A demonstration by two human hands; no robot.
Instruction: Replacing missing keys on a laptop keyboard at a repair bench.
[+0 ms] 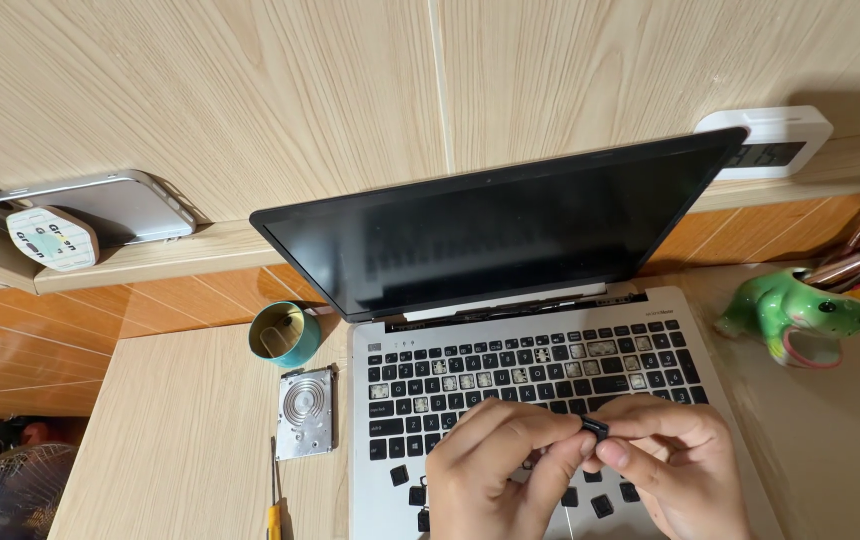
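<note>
An open silver laptop [685, 335] with a dark screen [510, 225] lies in front of me. Its black keyboard [535, 375] has several keycaps off, showing pale sockets. Loose black keycaps [400, 474] lie on the palm rest. My left hand [495, 468] and my right hand [675, 465] meet above the lower keyboard. Together they pinch one small black keycap [596, 428] between thumbs and fingertips.
A bare hard drive [307, 411] and a yellow-handled screwdriver [274, 505] lie left of the laptop. A teal cup [285, 334] stands behind them. A green frog pen holder [795, 312] sits right. A phone [100, 208] and white device [770, 140] rest on the ledge. A fan [0, 490] is bottom left.
</note>
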